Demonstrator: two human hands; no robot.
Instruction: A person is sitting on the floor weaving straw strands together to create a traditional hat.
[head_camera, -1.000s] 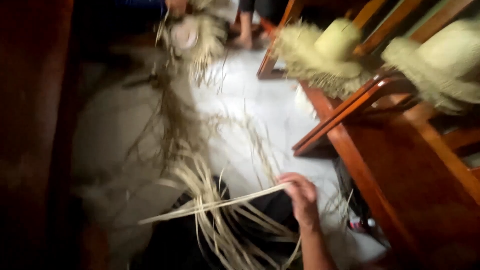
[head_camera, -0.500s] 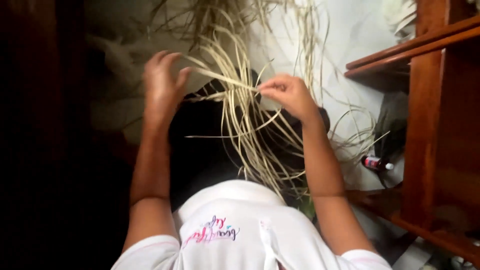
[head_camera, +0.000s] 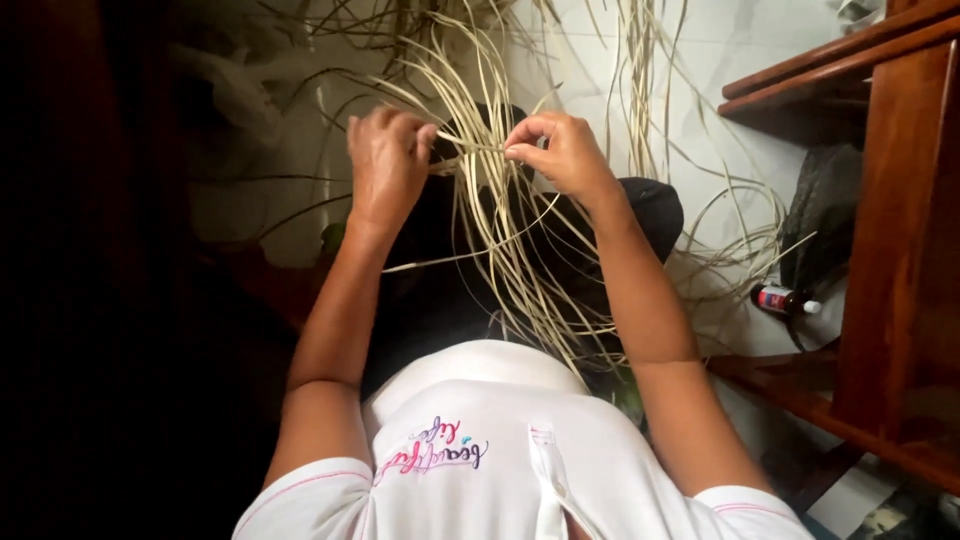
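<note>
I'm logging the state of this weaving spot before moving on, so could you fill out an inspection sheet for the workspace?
Surface: pale tiled floor, dim on the left side.
Job's things: bundle of pale straw strips fanned over the person's dark-clothed lap, ends trailing onto the floor.
Clutter: small dark bottle with a white cap, lying on the floor by the furniture.
Grippers: left hand and right hand both pinch one strip stretched between their fingers.
Cables: nothing seen.
Surroundings: reddish wooden furniture frame on the right; dark bag-like shape beneath it, too dim to identify.
</note>
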